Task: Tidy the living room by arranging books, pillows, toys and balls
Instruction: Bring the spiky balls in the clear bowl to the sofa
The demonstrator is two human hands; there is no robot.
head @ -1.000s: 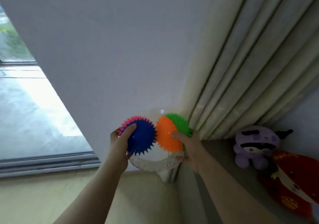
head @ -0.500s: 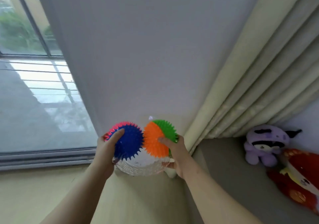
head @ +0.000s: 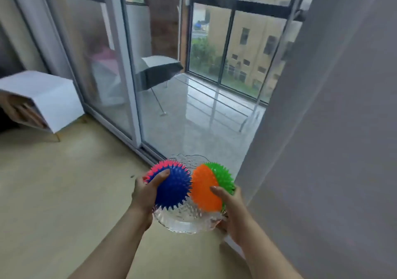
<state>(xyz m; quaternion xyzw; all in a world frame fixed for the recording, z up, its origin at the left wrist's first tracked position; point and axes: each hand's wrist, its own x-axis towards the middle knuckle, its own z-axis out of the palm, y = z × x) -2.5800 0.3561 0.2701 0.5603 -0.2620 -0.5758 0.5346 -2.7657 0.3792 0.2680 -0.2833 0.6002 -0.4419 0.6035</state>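
Two spiky balls sit side by side, touching, in a clear glass bowl (head: pixel 186 223) held off the floor at about 6 o'clock in view. The blue-pink ball (head: pixel 174 189) is on the bowl's 9 o'clock side, the orange-green ball (head: pixel 205 189) at 3.

Left hand (head: pixel 143 195) clamps the 9 o'clock rim, thumb pinning the blue-pink ball. Right hand (head: pixel 232 211) does the same at 3, thumb on orange. Fingers under the bowl are hidden.

Likely handling: balls are light, soft and prone to roll, and they stand proud of the rim. The bowl is stiff, slick and breakable. Best hold is two hands on opposite rims, thumbs capping the balls, bowl level.

Sliding glass door (head: pixel 120 63) at 12, umbrella (head: pixel 156 70) beyond it. White box (head: pixel 49 98) at 9, curtain (head: pixel 333 128) at 3.
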